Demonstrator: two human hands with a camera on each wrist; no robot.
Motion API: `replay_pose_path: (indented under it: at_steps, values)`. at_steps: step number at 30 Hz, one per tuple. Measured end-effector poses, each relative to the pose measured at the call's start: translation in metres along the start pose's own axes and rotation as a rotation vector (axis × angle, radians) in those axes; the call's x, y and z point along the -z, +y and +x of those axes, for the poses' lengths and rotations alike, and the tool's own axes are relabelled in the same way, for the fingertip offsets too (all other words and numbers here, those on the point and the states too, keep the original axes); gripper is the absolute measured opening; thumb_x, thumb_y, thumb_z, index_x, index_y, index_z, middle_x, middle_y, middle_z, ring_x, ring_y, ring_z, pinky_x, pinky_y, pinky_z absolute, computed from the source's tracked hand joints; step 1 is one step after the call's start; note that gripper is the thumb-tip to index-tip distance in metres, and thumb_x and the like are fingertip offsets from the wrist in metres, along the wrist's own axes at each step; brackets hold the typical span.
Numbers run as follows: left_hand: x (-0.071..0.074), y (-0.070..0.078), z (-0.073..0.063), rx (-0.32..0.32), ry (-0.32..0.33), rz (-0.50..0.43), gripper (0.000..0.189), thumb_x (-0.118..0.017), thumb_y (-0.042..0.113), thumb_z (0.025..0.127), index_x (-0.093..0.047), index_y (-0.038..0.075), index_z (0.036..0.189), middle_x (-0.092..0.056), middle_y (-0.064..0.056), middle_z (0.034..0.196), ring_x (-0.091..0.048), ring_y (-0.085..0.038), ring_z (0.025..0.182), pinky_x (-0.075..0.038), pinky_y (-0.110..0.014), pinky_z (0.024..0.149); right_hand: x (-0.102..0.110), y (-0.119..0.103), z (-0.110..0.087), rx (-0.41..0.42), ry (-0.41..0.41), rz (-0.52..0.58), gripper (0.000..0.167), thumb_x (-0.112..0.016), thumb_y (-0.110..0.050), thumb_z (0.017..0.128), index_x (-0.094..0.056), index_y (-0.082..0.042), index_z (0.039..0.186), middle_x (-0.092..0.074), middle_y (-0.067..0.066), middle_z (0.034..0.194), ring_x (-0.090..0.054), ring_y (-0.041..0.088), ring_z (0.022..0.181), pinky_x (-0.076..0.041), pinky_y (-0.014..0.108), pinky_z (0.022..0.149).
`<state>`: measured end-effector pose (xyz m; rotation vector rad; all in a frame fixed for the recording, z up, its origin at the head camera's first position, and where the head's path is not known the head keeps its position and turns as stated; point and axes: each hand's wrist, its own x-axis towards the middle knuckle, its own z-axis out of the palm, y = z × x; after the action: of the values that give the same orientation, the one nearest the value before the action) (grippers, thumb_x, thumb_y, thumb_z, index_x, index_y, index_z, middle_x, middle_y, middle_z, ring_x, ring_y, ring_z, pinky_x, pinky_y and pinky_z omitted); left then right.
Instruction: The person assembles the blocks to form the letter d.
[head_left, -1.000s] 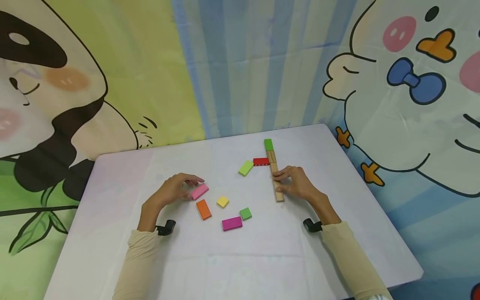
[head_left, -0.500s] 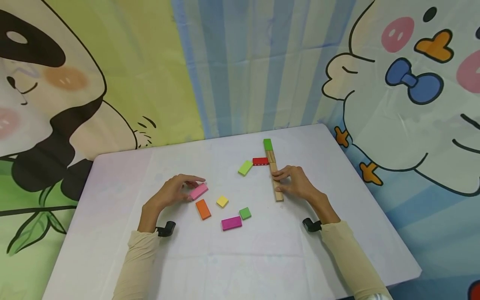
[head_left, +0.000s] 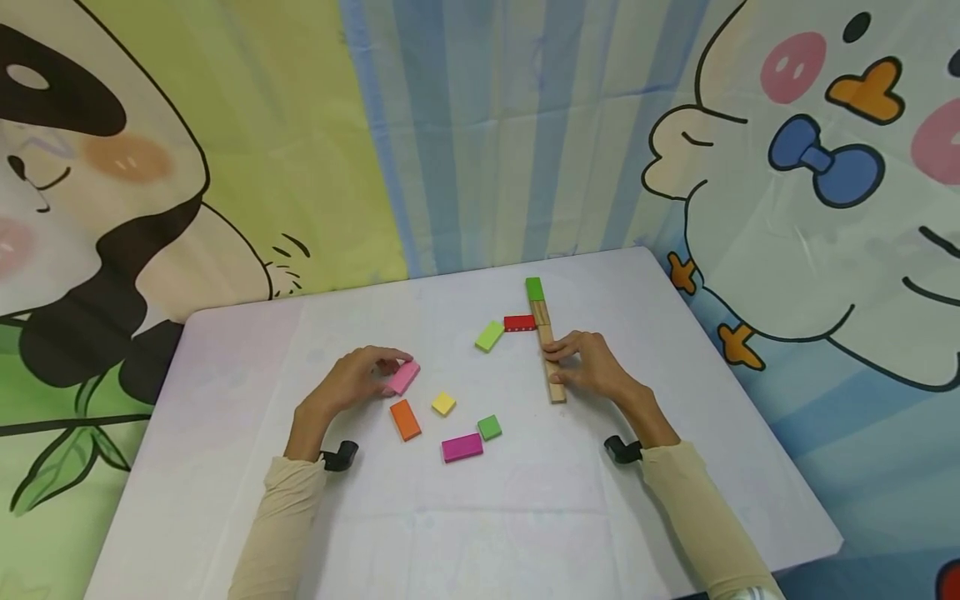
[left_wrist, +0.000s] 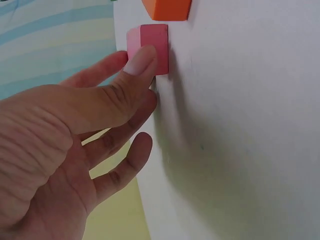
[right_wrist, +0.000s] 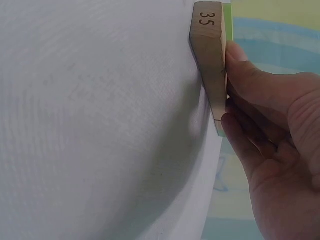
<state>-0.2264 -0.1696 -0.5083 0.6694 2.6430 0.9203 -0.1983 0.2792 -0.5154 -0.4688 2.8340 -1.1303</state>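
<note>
In the head view, my left hand (head_left: 356, 380) pinches a pink block (head_left: 403, 377) between thumb and fingers. The left wrist view shows the thumb on the pink block's (left_wrist: 159, 50) near side, while the other fingers are spread behind. My right hand (head_left: 592, 364) rests its thumb and fingertips on a row of wooden blocks (head_left: 545, 337) lying end to end. One wooden block (right_wrist: 209, 55) is stamped "35" on its near end in the right wrist view. A green block (head_left: 534, 288) tops the row at the far end, and a red block (head_left: 519, 323) meets its left side.
A lime block (head_left: 490, 337) lies left of the red one. Between the hands are an orange block (head_left: 406, 420), a small yellow block (head_left: 443, 404), a magenta block (head_left: 462, 447) and a small green block (head_left: 490, 427). The white table (head_left: 525, 542) meets a cartoon cloth backdrop (head_left: 480, 125).
My left hand has taken the pink block between thumb and fingers; the block has turned steeper and shifted slightly right. My right hand stays on the wooden row.
</note>
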Motion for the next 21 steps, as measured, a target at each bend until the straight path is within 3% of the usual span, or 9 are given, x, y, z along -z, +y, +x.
replay_pose_path:
  at_steps: [12, 21]
  values:
    - [-0.008, 0.01, 0.041, 0.022, 0.017, -0.005, 0.056, -0.093, 0.005, 0.084, -0.075, 0.011, 0.136, -0.078, -0.006, 0.11, -0.07, -0.024, 0.105, -0.055, -0.05, 0.1, 0.0, 0.002, 0.0, 0.029, 0.013, 0.001, 0.04, -0.096, -0.001, 0.079, -0.083, 0.0, 0.117, -0.079, 0.015, 0.132, -0.068, 0.041, 0.128, -0.047, 0.063, 0.118]
    - [-0.009, 0.017, 0.048, 0.003, -0.052, -0.015, 0.055, -0.091, 0.006, 0.088, -0.074, 0.012, 0.139, -0.078, -0.006, 0.114, -0.07, -0.025, 0.108, -0.056, -0.051, 0.102, 0.0, -0.001, 0.0, 0.01, 0.009, 0.014, 0.04, -0.096, -0.001, 0.079, -0.083, -0.001, 0.117, -0.079, 0.013, 0.133, -0.068, 0.04, 0.129, -0.044, 0.063, 0.121]
